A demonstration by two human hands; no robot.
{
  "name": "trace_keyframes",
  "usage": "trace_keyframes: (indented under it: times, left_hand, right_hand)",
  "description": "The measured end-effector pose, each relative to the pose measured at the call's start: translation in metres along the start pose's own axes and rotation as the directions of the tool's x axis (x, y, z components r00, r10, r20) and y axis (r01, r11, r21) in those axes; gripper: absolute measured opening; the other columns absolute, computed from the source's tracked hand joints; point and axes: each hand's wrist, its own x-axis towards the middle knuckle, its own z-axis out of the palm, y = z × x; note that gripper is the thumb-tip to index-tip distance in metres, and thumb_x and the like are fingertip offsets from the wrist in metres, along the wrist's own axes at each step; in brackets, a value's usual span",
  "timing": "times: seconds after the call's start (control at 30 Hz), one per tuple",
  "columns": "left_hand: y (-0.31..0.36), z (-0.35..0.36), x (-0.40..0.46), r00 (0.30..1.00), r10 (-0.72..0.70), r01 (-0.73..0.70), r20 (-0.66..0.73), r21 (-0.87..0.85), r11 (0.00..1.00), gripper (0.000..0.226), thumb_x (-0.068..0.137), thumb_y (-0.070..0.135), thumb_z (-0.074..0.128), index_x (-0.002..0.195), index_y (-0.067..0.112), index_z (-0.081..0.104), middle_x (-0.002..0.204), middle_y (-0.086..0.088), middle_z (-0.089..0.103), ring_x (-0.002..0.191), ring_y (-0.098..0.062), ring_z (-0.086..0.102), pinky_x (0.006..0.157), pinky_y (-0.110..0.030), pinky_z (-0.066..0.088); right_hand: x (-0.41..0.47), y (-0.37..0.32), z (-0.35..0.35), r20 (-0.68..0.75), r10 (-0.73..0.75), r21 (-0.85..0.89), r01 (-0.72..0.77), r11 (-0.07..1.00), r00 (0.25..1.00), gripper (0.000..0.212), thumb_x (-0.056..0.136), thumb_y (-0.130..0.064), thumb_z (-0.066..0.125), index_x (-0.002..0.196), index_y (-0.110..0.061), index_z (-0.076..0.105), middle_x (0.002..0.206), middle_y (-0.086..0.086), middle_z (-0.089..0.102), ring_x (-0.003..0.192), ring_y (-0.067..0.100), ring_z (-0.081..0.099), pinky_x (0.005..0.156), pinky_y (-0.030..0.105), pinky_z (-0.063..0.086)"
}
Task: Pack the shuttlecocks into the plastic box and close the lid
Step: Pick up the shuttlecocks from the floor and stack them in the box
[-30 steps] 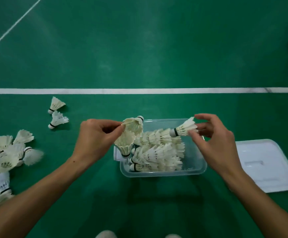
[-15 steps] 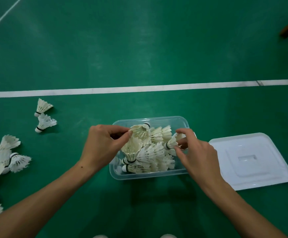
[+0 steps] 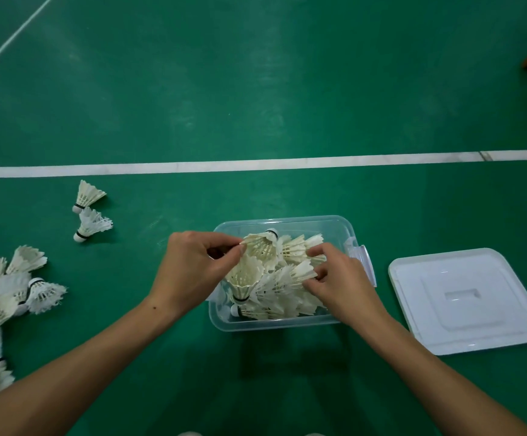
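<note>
Plastic box (image 3: 287,324): stands open on the green court floor (image 3: 255,89), directly in front of you; clear walls, a latch showing on its right end.
Packed shuttlecocks (image 3: 282,305): a loose heap already fills much of the box, feathers overlapping and cork ends pointing several ways; some skirts rise to about rim height.
Left hand (image 3: 189,272): your thumb and fingers pinch the feather rim of one shuttlecock (image 3: 260,248) at the box's near-left side, above the heap.
Right hand (image 3: 339,278): your fingers are curled down into the heap, gripping the feathers of a shuttlecock (image 3: 303,272) at its right side.
Lid (image 3: 466,300): lies flat on the floor just to the right of the box, apart from it; not yet fitted.
Loose pair (image 3: 90,210): two shuttlecocks lie on the floor, left of the box and well apart from it.
Loose pile (image 3: 4,291): a larger cluster lies at the far left edge, partly cut off by the view; count cannot be told.
Progress: packing is partly done, by your judgement somewhere past the start.
Remaining: seat the two in hand, bring over the pair and the pile, press the heap below the rim, then fit the lid.
</note>
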Motion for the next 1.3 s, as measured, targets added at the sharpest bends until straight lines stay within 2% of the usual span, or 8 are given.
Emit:
trace_keyframes:
  times: [0.3,0.4,0.5,0.77,0.87,0.97,1.13,1.3]
  left_hand:
    - [0.005,0.009,-0.001,0.988,0.135,-0.143,0.072,0.124,0.982,0.008,0.088,0.024,0.082,0.096,0.024,0.085,0.077,0.016,0.079,0.06,0.005,0.067,0.061,-0.019,0.057]
    - [0.009,0.011,0.003,0.985,0.14,-0.153,0.096,0.138,0.979,0.008,0.089,0.024,0.08,0.094,0.025,0.086,0.076,0.017,0.078,0.06,0.003,0.068,0.061,-0.028,0.06]
    - [0.016,0.013,0.013,0.984,0.127,-0.146,0.126,0.15,0.978,0.007,0.09,0.026,0.079,0.092,0.025,0.086,0.074,0.018,0.077,0.058,0.006,0.065,0.059,-0.019,0.055]
    - [0.037,0.022,0.034,0.978,0.092,-0.129,0.187,0.196,0.972,0.011,0.091,0.028,0.076,0.095,0.024,0.086,0.079,0.013,0.08,0.064,0.003,0.07,0.066,-0.029,0.062]
    - [0.043,0.026,0.039,0.973,0.083,-0.133,0.215,0.228,0.964,0.012,0.091,0.026,0.074,0.093,0.024,0.085,0.077,0.012,0.079,0.062,0.002,0.069,0.064,-0.026,0.061]
    - [0.051,0.028,0.047,0.965,0.082,-0.146,0.25,0.248,0.958,0.011,0.09,0.026,0.075,0.091,0.025,0.086,0.074,0.011,0.079,0.06,-0.001,0.069,0.061,-0.024,0.058]
    - [0.055,0.023,0.057,0.951,0.084,-0.163,0.298,0.249,0.955,0.008,0.089,0.022,0.078,0.089,0.022,0.085,0.074,0.007,0.079,0.062,-0.001,0.069,0.062,-0.026,0.06]
    - [0.053,0.013,0.065,0.945,0.061,-0.15,0.32,0.259,0.954,0.007,0.09,0.025,0.08,0.093,0.021,0.085,0.078,0.005,0.08,0.066,0.0,0.07,0.062,-0.019,0.056]
  right_hand:
    - [-0.015,0.002,-0.013,0.078,-0.068,-0.289,0.088,0.953,0.995,0.058,0.09,-0.034,0.074,0.141,-0.036,0.048,0.094,-0.011,0.072,0.089,0.013,0.066,0.072,0.034,0.055]
    - [-0.016,0.006,-0.025,0.077,-0.061,-0.272,0.08,0.959,0.995,0.06,0.091,-0.035,0.074,0.143,-0.036,0.045,0.103,-0.008,0.074,0.095,0.016,0.069,0.084,0.04,0.059]
    - [-0.012,0.008,-0.041,0.056,-0.09,-0.264,0.102,0.959,0.994,0.053,0.093,-0.034,0.076,0.139,-0.036,0.051,0.116,-0.01,0.076,0.108,0.016,0.071,0.094,0.044,0.059]
    - [-0.009,0.007,-0.062,0.009,-0.148,-0.063,0.148,0.987,0.989,0.025,0.096,-0.018,0.074,0.118,-0.029,0.069,0.102,-0.018,0.076,0.094,-0.002,0.071,0.091,0.034,0.06]
    - [-0.019,-0.01,-0.066,-0.158,-0.381,-0.021,0.383,0.923,0.911,0.03,0.092,-0.013,0.078,0.117,-0.028,0.07,0.106,-0.022,0.073,0.1,0.0,0.068,0.084,0.028,0.06]
    - [-0.019,-0.023,-0.06,-0.085,-0.619,-0.178,0.599,0.781,0.781,0.048,0.084,-0.01,0.084,0.124,-0.029,0.067,0.115,-0.023,0.067,0.111,0.007,0.059,0.082,0.033,0.058]
    - [0.0,-0.024,-0.037,-0.041,-0.743,-0.526,0.618,0.584,0.668,0.059,0.072,-0.004,0.088,0.125,-0.019,0.067,0.103,-0.007,0.074,0.094,0.025,0.061,0.065,0.043,0.057]
    - [0.007,-0.028,-0.029,-0.063,-0.803,-0.616,0.61,0.499,0.593,0.062,0.077,-0.006,0.086,0.135,-0.012,0.063,0.1,0.007,0.076,0.089,0.031,0.064,0.066,0.046,0.055]
